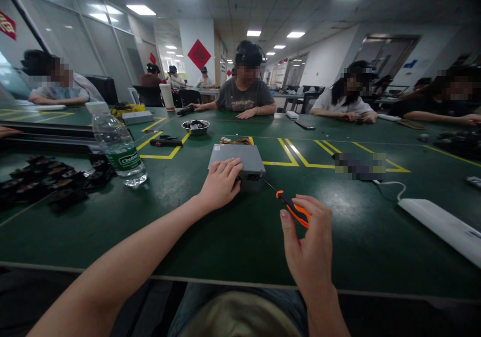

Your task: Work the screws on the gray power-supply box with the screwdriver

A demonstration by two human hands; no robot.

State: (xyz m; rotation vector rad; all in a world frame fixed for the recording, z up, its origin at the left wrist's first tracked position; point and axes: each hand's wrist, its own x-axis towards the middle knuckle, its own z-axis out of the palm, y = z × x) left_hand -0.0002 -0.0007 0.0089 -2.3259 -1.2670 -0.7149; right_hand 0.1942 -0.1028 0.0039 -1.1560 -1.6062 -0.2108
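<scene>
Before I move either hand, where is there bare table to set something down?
Bare table lies between bottle and box, between left forearm and right hand, and between right hand and white device. It's crowded at far left, where black parts lie beside the bottle.

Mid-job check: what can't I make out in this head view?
All in the head view:
- Tip of the screwdriver: too small to tell what it touches.
- Left part of the near face of the box: covered by the left hand.
- Where the cables meet the box: hidden behind it.
- Contents of the bowl: too small to identify.
- Far end of the white bar: cut off by the right edge.
</scene>
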